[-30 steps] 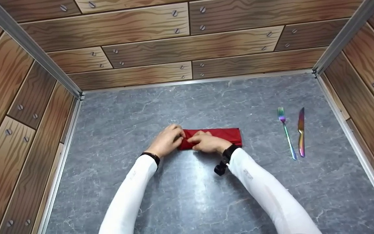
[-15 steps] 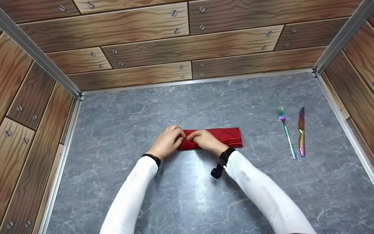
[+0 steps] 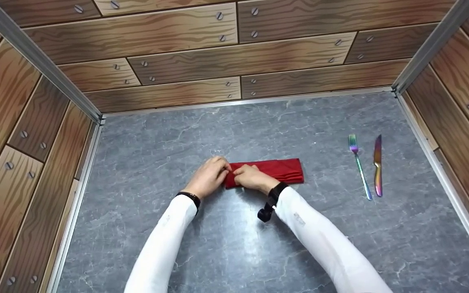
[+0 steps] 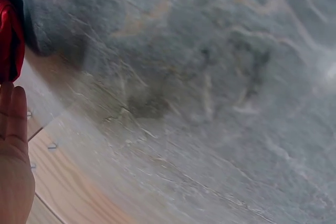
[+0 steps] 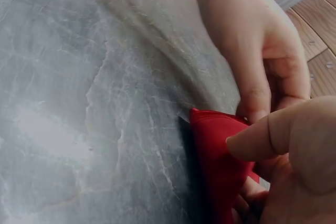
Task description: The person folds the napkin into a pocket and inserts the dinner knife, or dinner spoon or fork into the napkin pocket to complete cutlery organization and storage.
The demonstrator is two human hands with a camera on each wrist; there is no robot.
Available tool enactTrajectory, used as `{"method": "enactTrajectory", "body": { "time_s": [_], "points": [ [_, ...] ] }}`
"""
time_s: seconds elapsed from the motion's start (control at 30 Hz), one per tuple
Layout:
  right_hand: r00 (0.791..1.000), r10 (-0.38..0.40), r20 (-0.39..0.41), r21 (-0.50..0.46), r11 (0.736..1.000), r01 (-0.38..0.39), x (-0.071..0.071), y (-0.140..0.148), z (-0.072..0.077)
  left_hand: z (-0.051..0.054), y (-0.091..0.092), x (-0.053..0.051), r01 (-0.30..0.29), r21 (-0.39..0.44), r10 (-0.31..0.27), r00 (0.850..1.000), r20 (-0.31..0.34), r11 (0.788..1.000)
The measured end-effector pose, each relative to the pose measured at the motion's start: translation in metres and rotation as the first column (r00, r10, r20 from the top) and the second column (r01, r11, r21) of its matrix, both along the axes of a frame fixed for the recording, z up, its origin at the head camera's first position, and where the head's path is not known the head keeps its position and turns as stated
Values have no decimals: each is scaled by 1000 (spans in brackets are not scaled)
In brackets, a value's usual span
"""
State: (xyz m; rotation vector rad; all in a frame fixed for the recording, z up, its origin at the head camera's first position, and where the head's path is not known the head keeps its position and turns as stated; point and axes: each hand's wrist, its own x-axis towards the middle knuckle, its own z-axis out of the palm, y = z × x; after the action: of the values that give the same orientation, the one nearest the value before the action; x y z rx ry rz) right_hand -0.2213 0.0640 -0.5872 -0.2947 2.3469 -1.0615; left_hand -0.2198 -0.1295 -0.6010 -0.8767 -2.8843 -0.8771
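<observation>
A red folded cloth napkin (image 3: 283, 169) lies as a long strip on the grey marbled surface. At its left end my left hand (image 3: 208, 177) pinches the fabric between thumb and fingers. Close beside it, my right hand (image 3: 255, 179) also holds the cloth, covering part of the strip. In the right wrist view the right thumb (image 5: 249, 142) presses on the napkin (image 5: 210, 135), other fingers curled under it, while the left thumb touches its edge. Only part of the left hand (image 4: 14, 156) and a red corner (image 4: 8, 40) show in the left wrist view.
To the right lie a rainbow-coloured fork (image 3: 356, 152) and a rainbow-coloured knife (image 3: 378, 167), side by side and apart from the napkin. Wood-patterned walls (image 3: 185, 61) with metal edging enclose the surface at the back and both sides.
My right hand has shifted a little left along the napkin, closer to the left hand, with its fingers drawn in on the cloth. The left hand has stayed in place.
</observation>
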Motion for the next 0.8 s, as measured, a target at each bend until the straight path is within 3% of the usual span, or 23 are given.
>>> {"method": "enactTrajectory", "body": {
  "time_s": [0.2,0.43,0.53,0.6,0.7,0.8],
  "points": [
    [998,-19,-64,2,1000,19,4,-3,-4,-2,1,0,-10,-7,10,1000,0,1000],
    [985,-86,-152,-167,984,60,10,2,-15,-5,1,1,-37,-39,38,999,7,999],
    [970,-104,-221,-207,977,57,13,5,-19,-7,2,1,-55,-60,55,999,-2,997],
    [946,-104,-306,-173,984,53,16,6,-22,-7,4,2,-65,-78,64,998,-11,995],
    [888,-84,-453,-27,996,81,21,10,-23,-7,6,2,-73,-109,69,997,-35,991],
    [834,-46,-550,108,986,125,25,16,-24,-8,10,2,-90,-146,83,995,-55,985]
  ]
}}
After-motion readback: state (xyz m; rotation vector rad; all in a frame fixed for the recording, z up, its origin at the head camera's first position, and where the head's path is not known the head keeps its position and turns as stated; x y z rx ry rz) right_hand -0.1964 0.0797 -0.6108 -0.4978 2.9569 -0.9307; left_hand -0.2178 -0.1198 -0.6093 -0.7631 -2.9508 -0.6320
